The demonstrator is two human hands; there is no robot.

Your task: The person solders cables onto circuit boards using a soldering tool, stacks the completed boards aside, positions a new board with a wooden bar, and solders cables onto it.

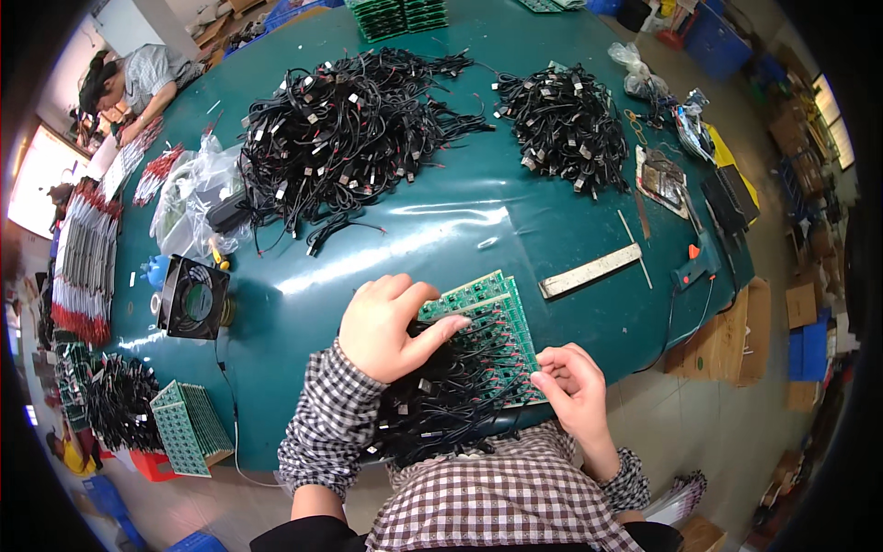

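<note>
In front of me lies a green circuit board panel [517,322] with rows of black cables soldered to it by short red-tipped leads. A second green panel [469,293] shows beneath its far edge. My left hand [391,327] grips the panel's far left part, thumb laid over the top and fingers curled at the edge. At the panel's right edge, my right hand [572,391] is closed with thumb and fingers pinching the border. The bunched black cables [428,405] spill off the panel toward my checked apron, and they hide its near left part.
Large heaps of black USB cables [345,138] lie beyond my hands, with another pile [570,129] farther right. A small fan [195,299] stands left; a pale metal bar [590,270] and a hot glue gun [692,269] lie right. A co-worker [138,83] sits far left.
</note>
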